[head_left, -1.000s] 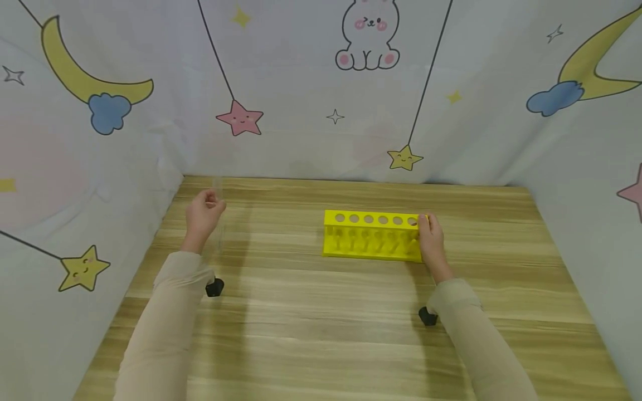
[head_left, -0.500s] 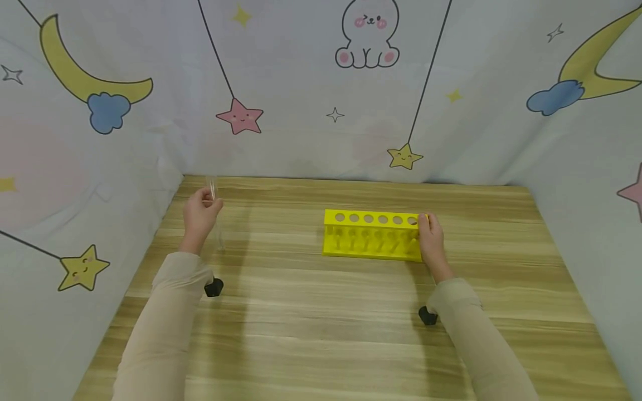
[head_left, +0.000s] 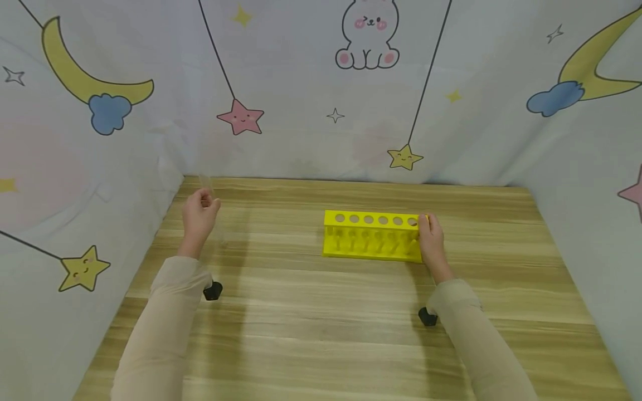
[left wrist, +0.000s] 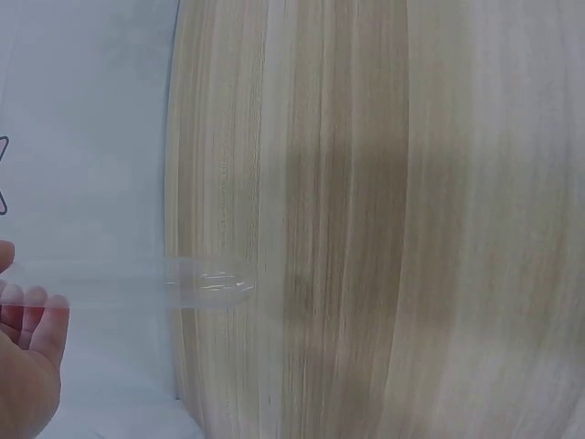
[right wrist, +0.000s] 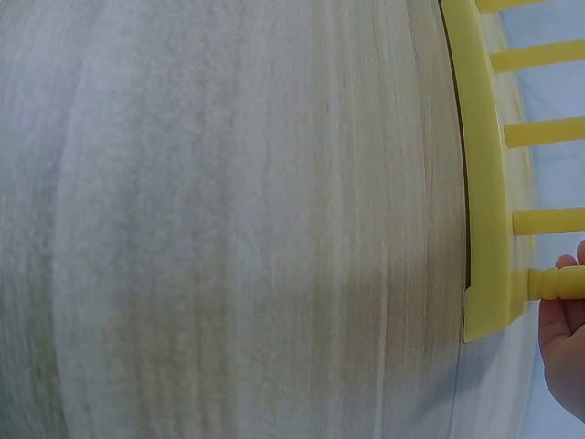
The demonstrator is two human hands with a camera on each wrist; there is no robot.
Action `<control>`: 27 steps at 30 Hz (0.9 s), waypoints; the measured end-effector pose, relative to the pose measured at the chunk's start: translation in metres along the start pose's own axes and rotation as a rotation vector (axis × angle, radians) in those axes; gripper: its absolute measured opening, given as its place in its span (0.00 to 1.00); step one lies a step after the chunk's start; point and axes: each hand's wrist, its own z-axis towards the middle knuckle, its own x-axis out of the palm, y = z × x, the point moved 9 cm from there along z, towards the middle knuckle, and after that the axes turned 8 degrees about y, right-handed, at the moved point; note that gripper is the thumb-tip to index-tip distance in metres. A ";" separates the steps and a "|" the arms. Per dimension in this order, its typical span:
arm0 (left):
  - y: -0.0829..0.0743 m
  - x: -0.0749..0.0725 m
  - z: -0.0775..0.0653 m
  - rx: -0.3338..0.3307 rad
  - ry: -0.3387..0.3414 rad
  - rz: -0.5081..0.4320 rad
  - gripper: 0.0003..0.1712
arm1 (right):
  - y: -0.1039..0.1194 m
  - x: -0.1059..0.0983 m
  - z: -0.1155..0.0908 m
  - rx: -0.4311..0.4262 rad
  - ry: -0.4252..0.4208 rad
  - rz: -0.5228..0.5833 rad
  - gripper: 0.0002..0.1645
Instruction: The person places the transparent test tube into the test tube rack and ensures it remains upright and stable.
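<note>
On the wood-grained table [head_left: 311,312], a little right of its middle, stands the yellow rack [head_left: 375,223], upright, its long side toward me. Its top bar has a row of six round holes; wood shows through most of them, and my fingers lie beside the last at the right. Beneath runs a row of yellow pegs [right wrist: 548,133]. My right hand [head_left: 432,239] grips the rack's right end, fingers close about the end peg.

Well apart to the left, my left hand [head_left: 198,217] pinches a clear tube [left wrist: 183,283] between thumb and fingers. Its rounded end points down and a little toward me; I can't tell if it touches the table. Through its wall I see only wood and the pale cloth [head_left: 301,67] behind.
</note>
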 end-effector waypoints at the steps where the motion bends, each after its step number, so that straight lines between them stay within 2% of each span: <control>1: 0.000 0.000 0.000 0.000 -0.005 -0.002 0.19 | 0.000 0.000 0.000 0.000 0.000 -0.002 0.25; 12: 0.000 -0.005 -0.004 0.016 -0.058 -0.020 0.17 | 0.000 -0.001 0.001 -0.019 -0.021 0.006 0.22; 16: 0.000 -0.004 -0.005 0.014 -0.048 -0.039 0.17 | 0.001 -0.001 0.001 -0.028 -0.024 0.008 0.21; 27: -0.014 -0.001 -0.008 0.074 -0.032 -0.016 0.16 | -0.001 0.000 0.001 -0.020 -0.004 0.002 0.25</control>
